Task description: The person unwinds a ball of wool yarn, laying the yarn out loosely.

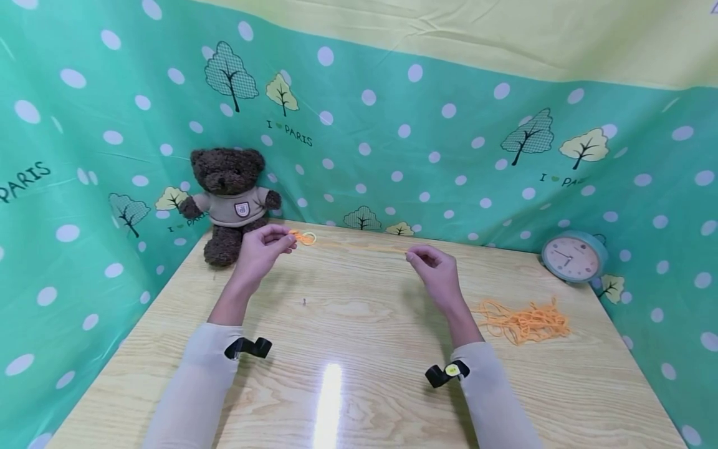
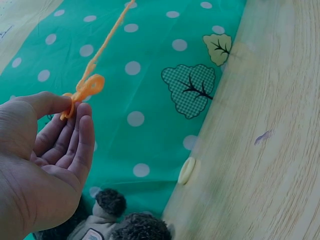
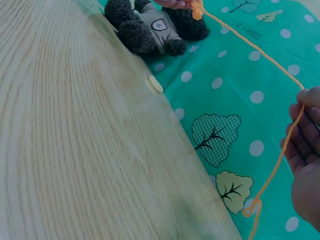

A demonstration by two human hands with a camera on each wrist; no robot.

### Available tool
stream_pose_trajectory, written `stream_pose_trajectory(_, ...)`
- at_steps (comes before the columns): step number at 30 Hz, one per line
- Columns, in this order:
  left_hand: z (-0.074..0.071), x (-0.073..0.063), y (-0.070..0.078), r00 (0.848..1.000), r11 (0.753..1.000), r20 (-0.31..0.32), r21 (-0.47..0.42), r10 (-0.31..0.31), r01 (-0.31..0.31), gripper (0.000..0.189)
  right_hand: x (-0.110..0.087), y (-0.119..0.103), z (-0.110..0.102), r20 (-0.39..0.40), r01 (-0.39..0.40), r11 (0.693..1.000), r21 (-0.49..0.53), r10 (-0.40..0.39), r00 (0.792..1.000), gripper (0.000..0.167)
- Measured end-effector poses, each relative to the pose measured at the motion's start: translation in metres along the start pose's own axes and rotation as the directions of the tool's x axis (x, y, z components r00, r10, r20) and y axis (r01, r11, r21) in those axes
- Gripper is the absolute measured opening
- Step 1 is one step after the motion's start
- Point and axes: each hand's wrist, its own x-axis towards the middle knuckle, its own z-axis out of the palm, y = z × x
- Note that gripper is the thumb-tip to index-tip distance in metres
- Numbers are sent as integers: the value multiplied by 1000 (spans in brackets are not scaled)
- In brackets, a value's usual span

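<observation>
My left hand pinches a small looped knot of orange yarn between thumb and fingers. From this knot a single strand runs across to my right hand, which pinches it between thumb and fingertips. The strand stretches nearly straight between the hands, above the back of the table. Below the right hand the yarn hangs on downward, with a small kink, in the right wrist view. A tangled heap of orange yarn lies on the table right of the right forearm.
A pale yellow ring lies at the table's back edge. Behind the left hand sits a brown teddy bear in a grey shirt. A round teal clock stands at the back right. A tiny dark mark shows on the wooden table.
</observation>
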Motion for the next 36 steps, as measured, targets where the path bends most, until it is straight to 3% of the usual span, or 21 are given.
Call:
stream_pose_trajectory(24,-1,-2,0,1000,998,8,66,-21,20,36,-20,8,-60,-174,-68,997,-38,60,983,41)
stream_pose_trajectory(36,-1,-2,1,999,999,29,37,-21,20,35,-20,13,-73,-244,-96,995,-19,88,966,47)
